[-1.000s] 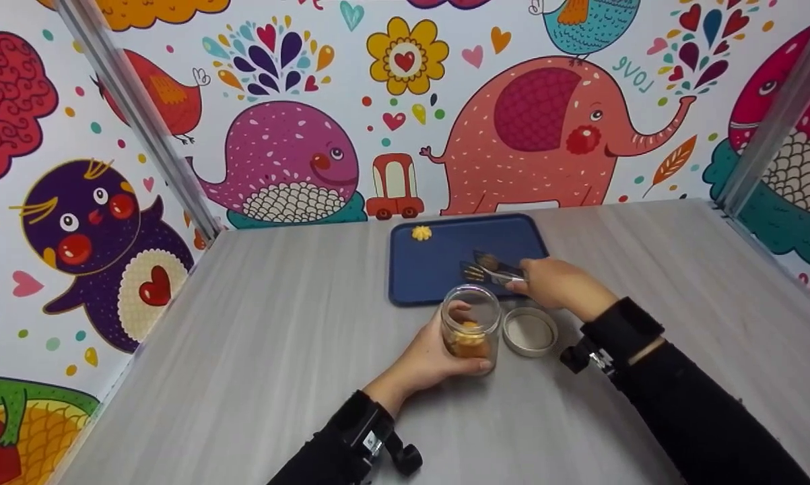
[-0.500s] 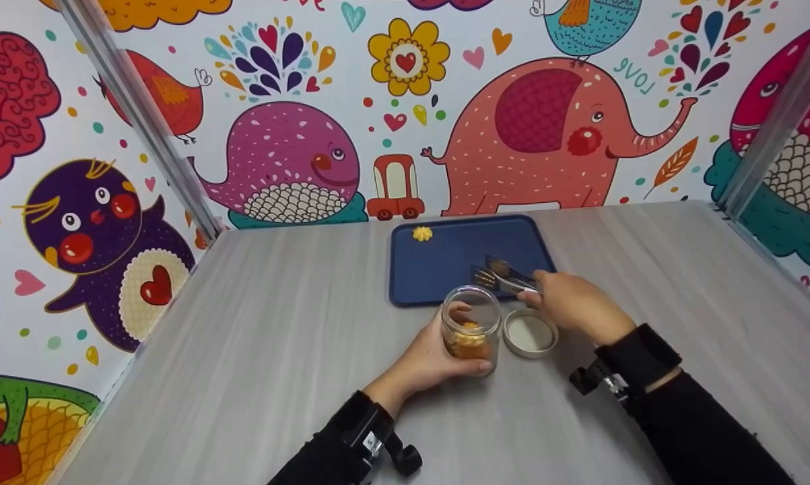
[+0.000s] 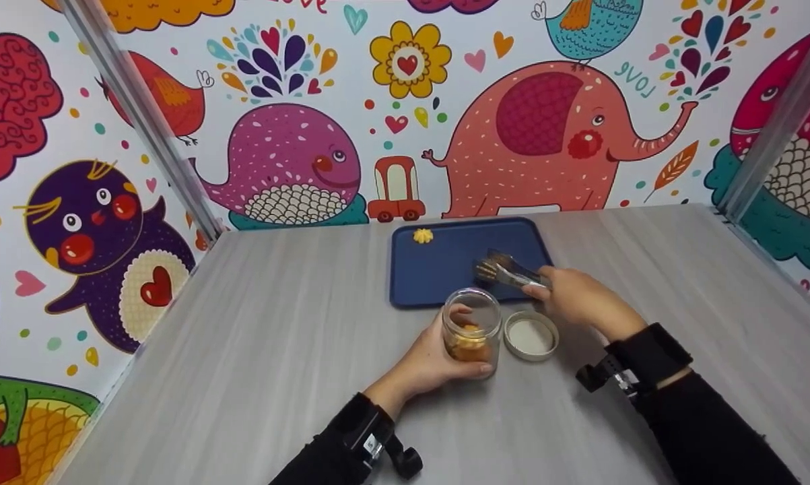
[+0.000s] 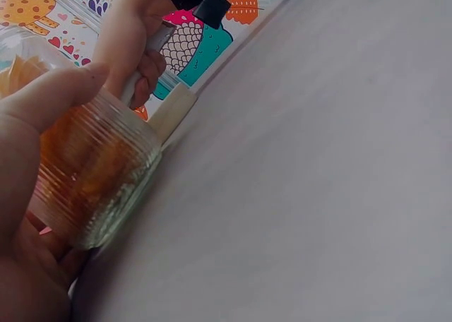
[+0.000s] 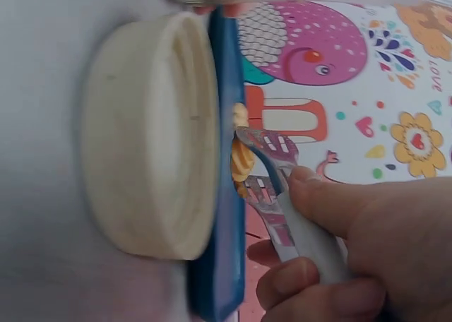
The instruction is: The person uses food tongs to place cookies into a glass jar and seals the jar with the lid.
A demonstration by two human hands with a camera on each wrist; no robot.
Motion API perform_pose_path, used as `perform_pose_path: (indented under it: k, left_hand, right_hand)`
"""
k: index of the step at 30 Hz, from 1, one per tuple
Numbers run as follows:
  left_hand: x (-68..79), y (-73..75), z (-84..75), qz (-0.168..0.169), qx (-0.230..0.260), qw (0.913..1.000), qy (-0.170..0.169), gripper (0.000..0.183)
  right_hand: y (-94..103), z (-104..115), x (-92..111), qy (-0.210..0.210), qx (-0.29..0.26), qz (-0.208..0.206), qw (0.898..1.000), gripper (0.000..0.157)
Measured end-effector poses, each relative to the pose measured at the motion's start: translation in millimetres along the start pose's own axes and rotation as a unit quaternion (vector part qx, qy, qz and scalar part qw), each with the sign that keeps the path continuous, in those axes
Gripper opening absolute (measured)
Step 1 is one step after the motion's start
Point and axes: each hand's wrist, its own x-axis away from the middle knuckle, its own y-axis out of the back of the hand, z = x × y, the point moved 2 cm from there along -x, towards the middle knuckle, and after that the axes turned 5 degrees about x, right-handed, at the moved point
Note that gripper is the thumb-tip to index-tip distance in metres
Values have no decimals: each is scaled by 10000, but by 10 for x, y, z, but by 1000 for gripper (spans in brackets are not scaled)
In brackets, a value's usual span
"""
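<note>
My left hand (image 3: 431, 353) grips a clear glass jar (image 3: 468, 310), fingers and thumb around its side. Yellow-orange piped cookies (image 3: 470, 343) fill its lower part, and its mouth is uncovered. With my right hand (image 3: 583, 300) I hold metal serving tongs (image 3: 516, 275) by the handle, their slotted heads over the blue tray (image 3: 411, 283). Between those heads a swirled cookie (image 5: 242, 159) shows in the right wrist view; whether it is pinched I cannot tell. Another yellow cookie (image 3: 423, 236) lies at the tray's far left corner.
The cream jar lid (image 3: 531, 335) lies on the table just right of the jar, in front of the tray. A wall printed with cartoon animals (image 3: 532, 141) rises behind the grey wooden table (image 3: 277, 323).
My right hand and the tongs have shifted a little to the right over the tray. The left hand keeps the jar in the same place.
</note>
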Motion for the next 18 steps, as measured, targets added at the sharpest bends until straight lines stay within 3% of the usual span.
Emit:
perform_pose_path:
  k: [3, 9, 18]
  left_hand:
    - [-2, -5, -4, 9, -15, 10000, -20, 87]
    - [-10, -8, -2, 20, 30, 10000, -61, 87]
    - [-8, -4, 17, -32, -39, 10000, -82, 84]
  right_hand:
    - [96, -24, 23, 181, -235, -108, 9995, 50]
    - [317, -31, 112, 360, -608, -275, 9971, 66]
    - [616, 57, 398, 717, -1570, 366, 9843, 50]
